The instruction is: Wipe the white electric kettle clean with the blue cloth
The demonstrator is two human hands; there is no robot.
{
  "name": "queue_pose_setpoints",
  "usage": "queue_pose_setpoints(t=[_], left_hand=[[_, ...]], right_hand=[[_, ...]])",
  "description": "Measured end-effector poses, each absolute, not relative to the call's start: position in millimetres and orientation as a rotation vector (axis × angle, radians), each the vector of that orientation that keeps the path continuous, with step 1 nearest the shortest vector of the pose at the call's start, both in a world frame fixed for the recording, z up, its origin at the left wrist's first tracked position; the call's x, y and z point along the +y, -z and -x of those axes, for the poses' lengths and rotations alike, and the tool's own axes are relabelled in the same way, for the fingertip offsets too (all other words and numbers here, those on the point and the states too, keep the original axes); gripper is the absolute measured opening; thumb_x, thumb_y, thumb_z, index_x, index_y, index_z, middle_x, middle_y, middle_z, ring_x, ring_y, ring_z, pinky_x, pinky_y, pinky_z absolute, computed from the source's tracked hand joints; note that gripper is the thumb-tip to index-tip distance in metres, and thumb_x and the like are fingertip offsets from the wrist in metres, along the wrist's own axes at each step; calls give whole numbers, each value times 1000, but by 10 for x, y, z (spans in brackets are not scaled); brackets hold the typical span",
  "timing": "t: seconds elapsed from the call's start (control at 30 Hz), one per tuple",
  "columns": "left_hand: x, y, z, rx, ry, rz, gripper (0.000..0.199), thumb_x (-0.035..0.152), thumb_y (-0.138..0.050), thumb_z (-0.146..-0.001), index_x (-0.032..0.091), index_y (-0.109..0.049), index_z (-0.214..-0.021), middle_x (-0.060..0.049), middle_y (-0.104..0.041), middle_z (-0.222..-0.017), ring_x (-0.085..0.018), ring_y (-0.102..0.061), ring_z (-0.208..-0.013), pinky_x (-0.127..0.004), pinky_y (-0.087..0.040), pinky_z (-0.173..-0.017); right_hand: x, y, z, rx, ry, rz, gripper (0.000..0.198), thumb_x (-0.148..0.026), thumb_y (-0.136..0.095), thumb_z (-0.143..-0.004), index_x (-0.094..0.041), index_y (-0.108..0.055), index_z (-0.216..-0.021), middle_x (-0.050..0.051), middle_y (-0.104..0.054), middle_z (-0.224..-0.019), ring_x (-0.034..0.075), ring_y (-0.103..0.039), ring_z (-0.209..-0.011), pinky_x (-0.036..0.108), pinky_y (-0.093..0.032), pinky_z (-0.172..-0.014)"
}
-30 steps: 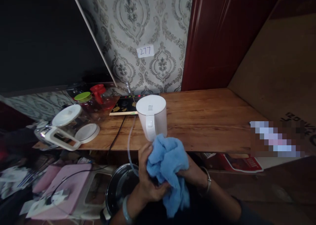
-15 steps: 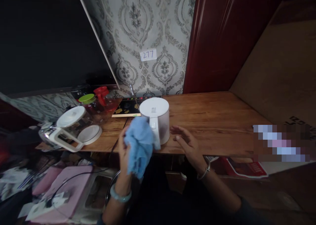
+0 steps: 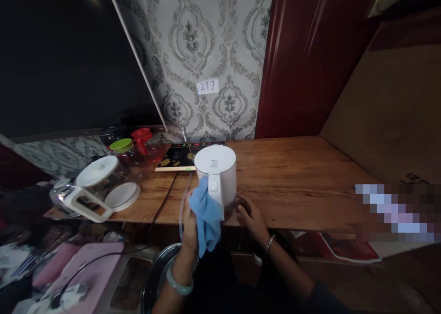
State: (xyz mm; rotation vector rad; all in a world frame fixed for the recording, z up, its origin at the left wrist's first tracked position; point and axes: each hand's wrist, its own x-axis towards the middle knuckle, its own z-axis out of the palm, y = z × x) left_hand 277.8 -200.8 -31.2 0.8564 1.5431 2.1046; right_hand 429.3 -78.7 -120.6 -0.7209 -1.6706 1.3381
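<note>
A white electric kettle [image 3: 217, 171] stands near the front edge of a wooden table [image 3: 292, 180], handle toward me. My left hand [image 3: 189, 224] grips a blue cloth [image 3: 206, 213] and presses it against the kettle's left lower side. My right hand [image 3: 250, 213] rests with fingers spread on the table at the kettle's right base, touching it. Both wrists wear bracelets.
A glass kettle with a white handle [image 3: 87, 192] lies at the table's left end beside a white lid [image 3: 120, 195]. Jars with green [image 3: 120, 146] and red [image 3: 141, 137] lids and a black tea tray [image 3: 177, 157] stand behind. A metal pot [image 3: 158, 277] and pink stool [image 3: 93, 270] sit below.
The cloth went from both hands into my left hand alone and now presses on the kettle's side. My right hand let go and moved to the kettle's base.
</note>
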Motion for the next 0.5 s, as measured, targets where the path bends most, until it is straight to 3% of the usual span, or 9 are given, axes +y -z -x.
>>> queue_pose_setpoints(t=[0.13,0.3,0.4,0.5], left_hand=[[-2011,268,-2800,1579,-2020,-1267,55,55,-73,-62,19,-69,-104,-12,-60,-122,-31,-50,-122,-41,-38,-107],[-2019,116,-2658,1644,-1825,-1308,30,35,-76,-55,18,-72,-79,-8,-70,-90,-30,-62,-96,-44,-48,-94],[-2004,116,-2622,1627,-1743,-1175,14,28,-74,-54,19,-67,-63,-6,-69,-76,-29,-62,-90,-42,-49,-91],[-1983,168,-2616,1599,-1693,-1099,11,22,-74,-54,19,-64,-57,-5,-64,-64,-28,-63,-86,-40,-50,-87]], right_hand=[[-825,1196,-4300,-1746,-1285,732,44,-43,-53,-88,-20,-54,-125,7,-67,-101,19,-64,-89,34,-53,-81],[-832,1201,-4288,-1784,-1209,786,41,-40,-53,-87,-20,-53,-124,7,-67,-100,19,-64,-88,34,-52,-80],[-841,1177,-4287,-1810,-1180,800,42,-40,-53,-87,-20,-53,-124,7,-67,-99,20,-64,-88,35,-52,-80],[-849,1157,-4285,-1824,-1177,785,42,-39,-53,-88,-19,-52,-124,7,-67,-97,19,-65,-87,34,-53,-79]])
